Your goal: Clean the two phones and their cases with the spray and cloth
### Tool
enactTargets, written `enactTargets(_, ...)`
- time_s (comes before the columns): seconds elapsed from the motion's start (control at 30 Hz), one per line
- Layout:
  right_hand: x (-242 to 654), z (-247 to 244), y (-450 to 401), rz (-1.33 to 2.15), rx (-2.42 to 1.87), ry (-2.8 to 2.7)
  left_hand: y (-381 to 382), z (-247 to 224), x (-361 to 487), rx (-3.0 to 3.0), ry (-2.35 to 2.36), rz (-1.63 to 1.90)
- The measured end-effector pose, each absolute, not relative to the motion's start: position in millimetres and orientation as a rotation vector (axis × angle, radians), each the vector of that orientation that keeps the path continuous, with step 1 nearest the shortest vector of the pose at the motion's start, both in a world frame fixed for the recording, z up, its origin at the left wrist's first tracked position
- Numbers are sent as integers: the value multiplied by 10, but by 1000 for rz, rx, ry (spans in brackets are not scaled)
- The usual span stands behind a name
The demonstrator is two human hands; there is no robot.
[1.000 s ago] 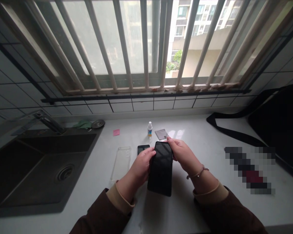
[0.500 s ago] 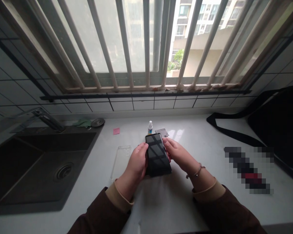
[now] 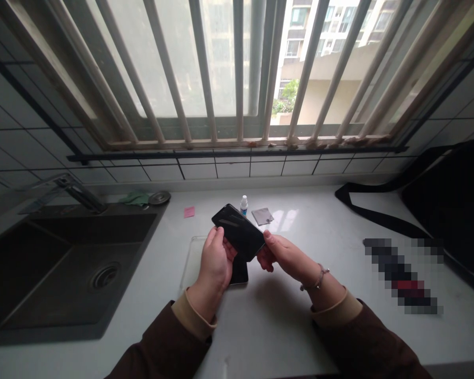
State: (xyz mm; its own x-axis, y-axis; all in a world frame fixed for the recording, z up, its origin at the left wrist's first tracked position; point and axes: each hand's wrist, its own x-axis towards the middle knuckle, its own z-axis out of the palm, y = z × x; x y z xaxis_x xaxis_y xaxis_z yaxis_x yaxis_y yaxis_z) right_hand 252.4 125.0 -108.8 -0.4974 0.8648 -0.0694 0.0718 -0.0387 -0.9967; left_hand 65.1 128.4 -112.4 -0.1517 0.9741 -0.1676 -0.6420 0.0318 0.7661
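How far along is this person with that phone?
Nothing looks finished yet. In hand: a black phone, held by the left hand and right hand. Remaining: the clear phone case, small bottle and grey cloth sit untouched on the counter.

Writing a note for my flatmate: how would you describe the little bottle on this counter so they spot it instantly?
From the dark sink, follow the white countertop right along the tiled wall. The small bottle stands upright, white-capped with a blue label, between a pink sticky note and a grey square pad.
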Motion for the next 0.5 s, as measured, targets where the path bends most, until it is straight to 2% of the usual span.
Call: enactTargets(0.5,2530,-1118,1283,1442,-1197,-1651,1270,-1099,661,492,875,1484)
